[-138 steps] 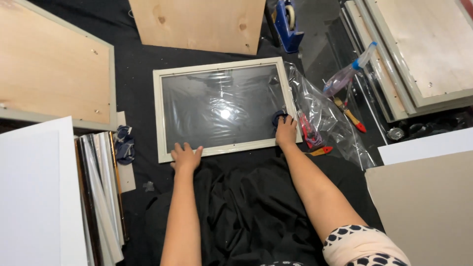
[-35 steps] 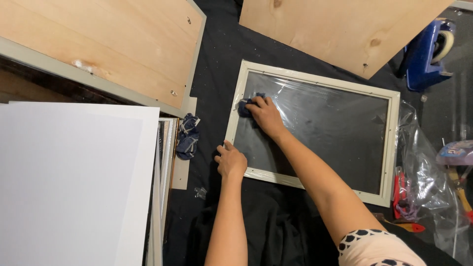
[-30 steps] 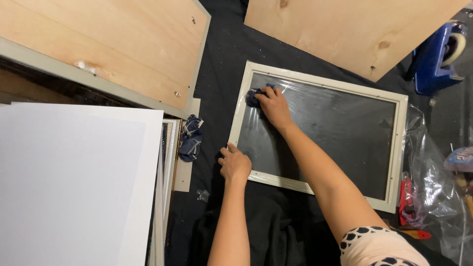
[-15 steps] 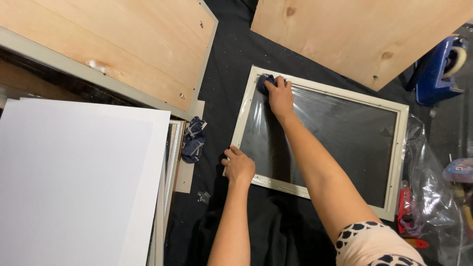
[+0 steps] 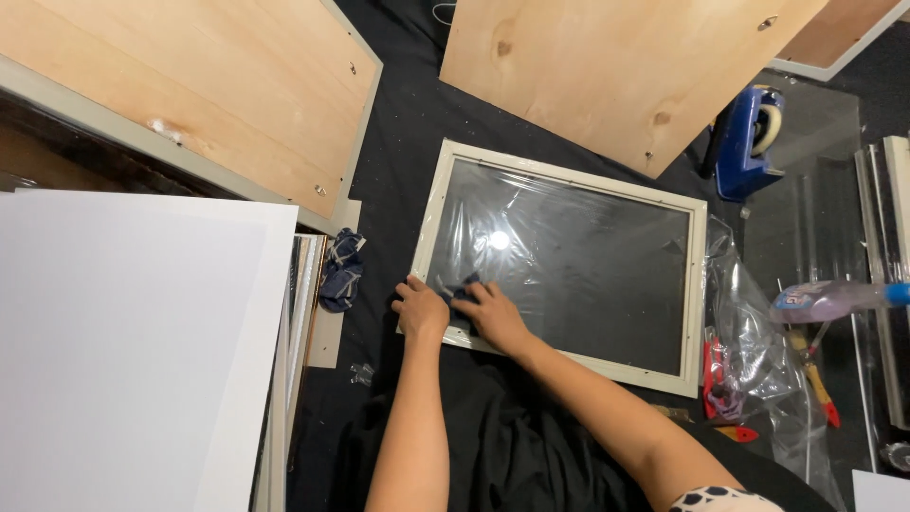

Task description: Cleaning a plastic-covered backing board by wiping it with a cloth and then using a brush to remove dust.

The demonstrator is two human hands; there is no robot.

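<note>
A cream picture frame (image 5: 700,275) with a dark glass pane (image 5: 569,256) lies flat on black cloth. My left hand (image 5: 419,308) presses down on the frame's near left corner. Beside it, my right hand (image 5: 493,315) rests on the glass at that same corner with a small dark blue cloth (image 5: 457,287) under its fingers. A bright light reflects off the pane near the middle left.
Plywood boards lie at the far left (image 5: 190,95) and far middle (image 5: 616,66). A white board (image 5: 123,351) fills the near left. Another crumpled blue cloth (image 5: 339,270) sits left of the frame. A blue tape dispenser (image 5: 749,142), clear plastic bag (image 5: 758,351) and tools lie to the right.
My right hand has drawn the blue cloth from the frame's far left corner down the glass to the near left corner, beside my left hand. The view has shifted.
</note>
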